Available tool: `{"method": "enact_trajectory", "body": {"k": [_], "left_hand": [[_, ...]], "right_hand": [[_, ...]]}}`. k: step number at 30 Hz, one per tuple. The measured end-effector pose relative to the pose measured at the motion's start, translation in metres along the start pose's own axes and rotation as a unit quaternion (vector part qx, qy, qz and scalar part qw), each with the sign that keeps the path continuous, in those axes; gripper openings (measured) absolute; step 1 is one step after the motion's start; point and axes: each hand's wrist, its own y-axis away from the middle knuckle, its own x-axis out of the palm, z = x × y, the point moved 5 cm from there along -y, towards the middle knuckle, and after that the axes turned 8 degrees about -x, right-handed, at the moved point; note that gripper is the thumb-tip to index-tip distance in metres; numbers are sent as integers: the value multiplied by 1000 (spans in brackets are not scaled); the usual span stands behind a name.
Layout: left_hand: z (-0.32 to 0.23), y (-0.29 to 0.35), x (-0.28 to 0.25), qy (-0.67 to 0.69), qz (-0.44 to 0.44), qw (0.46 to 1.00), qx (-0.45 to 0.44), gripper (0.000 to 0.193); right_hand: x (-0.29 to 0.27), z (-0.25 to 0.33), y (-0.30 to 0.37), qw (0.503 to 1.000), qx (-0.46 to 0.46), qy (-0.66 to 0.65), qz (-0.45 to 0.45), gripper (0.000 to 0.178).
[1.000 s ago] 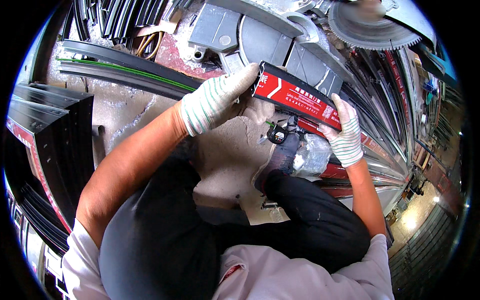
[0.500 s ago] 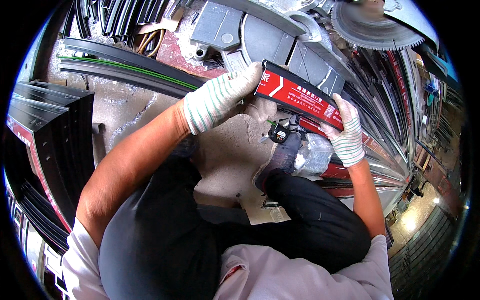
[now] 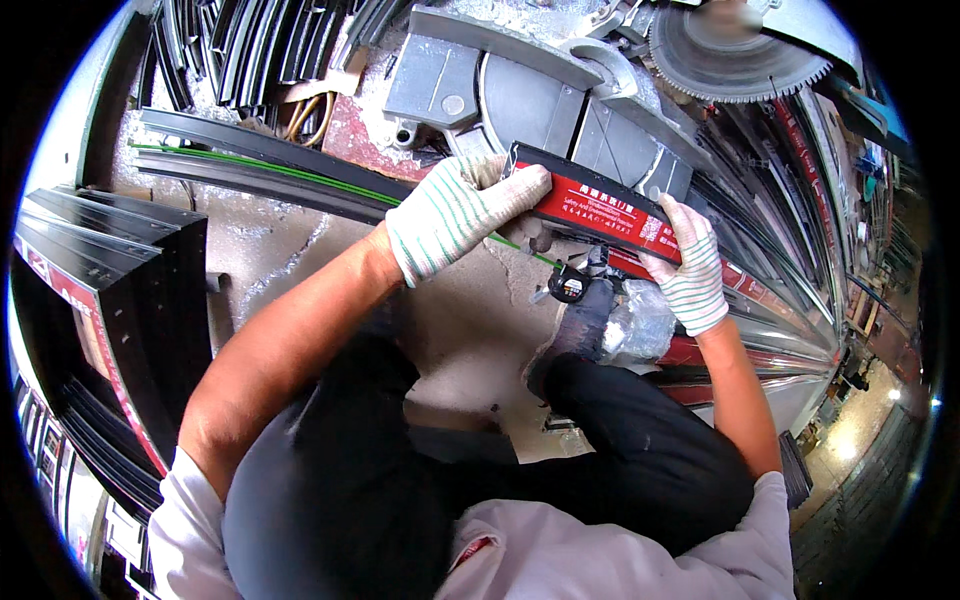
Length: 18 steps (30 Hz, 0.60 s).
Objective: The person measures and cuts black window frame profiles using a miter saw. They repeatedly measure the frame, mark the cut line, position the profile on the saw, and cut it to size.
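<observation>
Both of my hands wear white gloves with green stripes. Between them is a short black metal profile (image 3: 600, 212) with red printed film on its face, tilted down to the right. My left hand (image 3: 465, 208) is closed round its left end, thumb on the red face. At the right end, my right hand (image 3: 690, 262) grips it between thumb and fingers. Just beyond the piece lies the grey bed of a miter saw (image 3: 530, 108). A black tape measure (image 3: 568, 287) with a green blade sits below the piece, near my shoe.
The toothed circular saw blade (image 3: 735, 55) is at the upper right. Long dark profiles (image 3: 270, 165) lie at the left, with a stack of black profiles (image 3: 150, 290) nearer me. More bars (image 3: 770, 250) fan out on the right. Clear plastic wrap (image 3: 640, 320) lies by my foot.
My left hand has slid inward along the profile, its thumb now covering more of the red face. The piece has dropped slightly in view. My right hand keeps its hold.
</observation>
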Motion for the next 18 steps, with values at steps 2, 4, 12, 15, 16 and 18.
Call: {"method": "enact_trajectory", "body": {"k": [2, 4, 12, 15, 16, 18], "left_hand": [[0, -2, 1, 4, -13, 1000, 4, 41], [3, -5, -2, -19, -32, 999, 15, 40], [-1, -6, -27, 1, -66, 998, 24, 35], [-12, 4, -55, -44, -113, 993, 13, 36], [-20, 13, -58, 11, -127, 991, 25, 34], [-22, 15, -81, 47, -138, 988, 57, 32]], "right_hand": [[1, 0, -2, 1000, 0, 12, 1, 87], [4, -3, -3, 1000, 1, 24, -3, 91], [14, -72, 37, 991, 83, 104, -13, 91], [10, -110, 63, 981, 123, 150, -26, 84], [6, -116, 68, 978, 139, 153, -24, 81], [0, -135, 81, 971, 179, 156, -31, 78]]}}
